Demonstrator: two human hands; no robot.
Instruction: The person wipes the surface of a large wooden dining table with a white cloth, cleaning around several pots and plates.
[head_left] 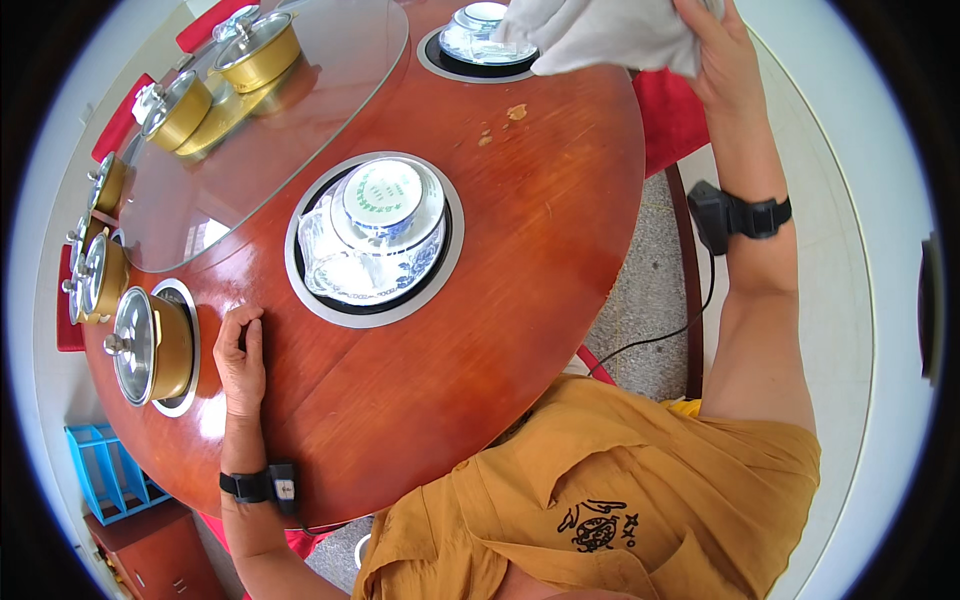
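Note:
My right hand [725, 60] is raised at the far right edge of the round table, gripping a pale grey cloth [615, 35] that hangs in folds. The cloth partly covers a wrapped set of dishes [468, 40]. My left hand [240, 360] rests on the reddish-brown wooden tabletop [480, 290], its fingers loosely curled with nothing seen in them. Just left of it stands a gold pot [172, 345] with a glass lid. Between my hands, an upturned bowl [383, 195] sits on blue-and-white dishes in clear wrap, inside a black round inset with a metal rim.
A glass turntable [330, 100] carries gold lidded pots [260, 60]. More pots [105, 275] line the left edge. Brownish spots [516, 112] mark the wood near the cloth. Red chairs [670, 120] surround the table; a black cable [650, 340] hangs from my right wrist strap.

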